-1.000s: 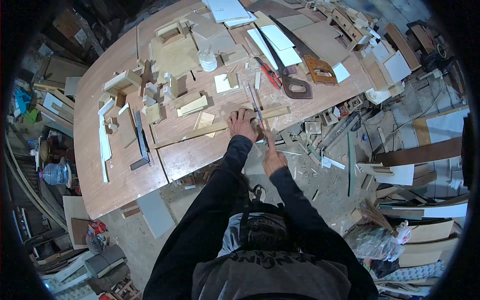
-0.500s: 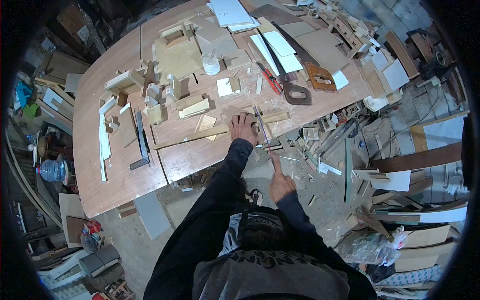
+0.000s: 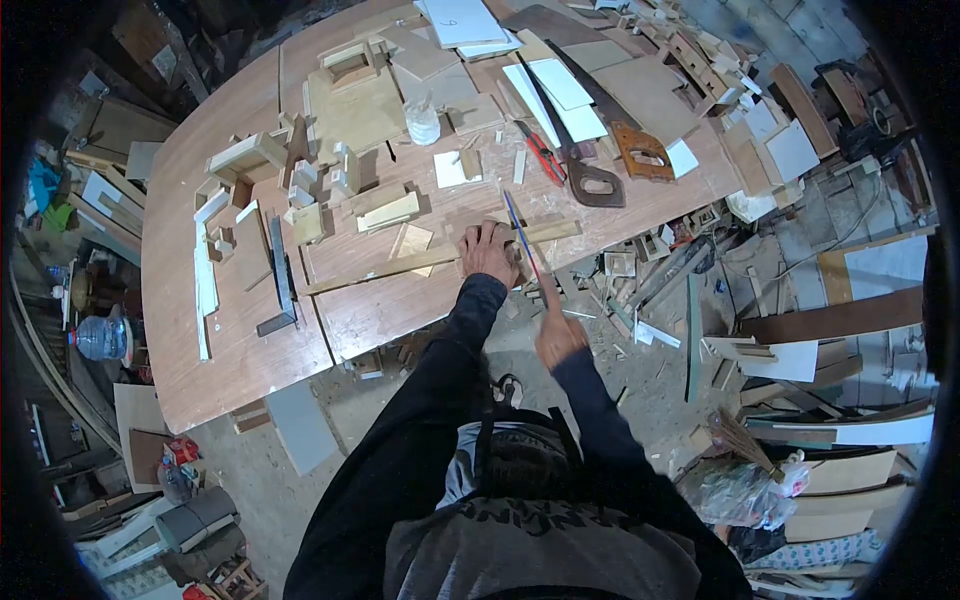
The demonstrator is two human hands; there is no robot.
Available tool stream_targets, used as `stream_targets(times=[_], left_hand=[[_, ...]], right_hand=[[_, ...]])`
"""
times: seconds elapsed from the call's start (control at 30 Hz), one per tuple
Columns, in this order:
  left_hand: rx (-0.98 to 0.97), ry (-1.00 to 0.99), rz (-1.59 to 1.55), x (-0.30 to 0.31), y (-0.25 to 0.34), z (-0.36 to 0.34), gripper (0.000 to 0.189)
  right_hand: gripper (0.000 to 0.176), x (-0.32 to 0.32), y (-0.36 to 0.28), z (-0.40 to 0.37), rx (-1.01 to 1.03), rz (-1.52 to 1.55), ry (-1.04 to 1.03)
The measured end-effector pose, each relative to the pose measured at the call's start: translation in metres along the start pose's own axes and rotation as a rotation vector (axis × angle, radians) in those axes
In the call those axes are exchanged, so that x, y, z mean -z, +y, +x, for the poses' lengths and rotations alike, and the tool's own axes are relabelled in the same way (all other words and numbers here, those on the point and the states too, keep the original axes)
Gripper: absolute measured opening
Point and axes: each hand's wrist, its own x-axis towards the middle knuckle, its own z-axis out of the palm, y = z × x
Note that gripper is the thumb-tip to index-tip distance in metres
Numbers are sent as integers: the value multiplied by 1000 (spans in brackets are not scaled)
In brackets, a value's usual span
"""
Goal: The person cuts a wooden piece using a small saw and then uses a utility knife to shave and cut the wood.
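My left hand (image 3: 487, 252) presses down on a long thin wooden strip (image 3: 400, 266) near the table's front edge, its fingers curled over the wood. Just right of it, a narrow saw blade (image 3: 520, 232) lies across the strip at a steep angle. My right hand (image 3: 560, 338) is closed around the saw's handle end, below the table edge, with the index finger stretched along it. The handle itself is mostly hidden by the hand. Under the strip, left of my left hand, sits a small light wooden piece (image 3: 413, 240).
Two handsaws (image 3: 595, 187) (image 3: 642, 152) and red pliers (image 3: 540, 153) lie at the table's back right. A plastic cup (image 3: 422, 122), wooden blocks (image 3: 388, 211) and a try square (image 3: 281, 280) stand farther left. Offcuts litter the floor (image 3: 640, 400).
My right hand has shifted slightly down and left, and the saw blade's angle over the strip has changed a little. My left hand stays on the strip.
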Motion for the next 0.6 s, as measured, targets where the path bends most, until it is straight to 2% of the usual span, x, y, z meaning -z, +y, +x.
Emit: stream_targets(times=[0.07,0.2,0.27,0.37,0.47,0.5,0.6], left_hand=[[-6,-29,-4,2,-3,-2,36],[-8,-14,20,3,1,0,36],[-5,-28,20,7,2,-6,36],[12,-17,0,3,1,0,40],[-12,-12,26,-3,-4,0,46],[-6,-15,25,-2,-4,-2,46],[-25,17,41,1,-3,-5,50]], right_hand=[[69,-41,18,38,170,9,171],[72,-4,5,-32,123,6,108],[71,-16,14,-26,47,83,47],[72,-36,17,41,175,-14,195],[71,-29,11,17,152,40,177],[71,-13,-1,-2,-31,21,27],[71,-25,10,-9,41,67,116]])
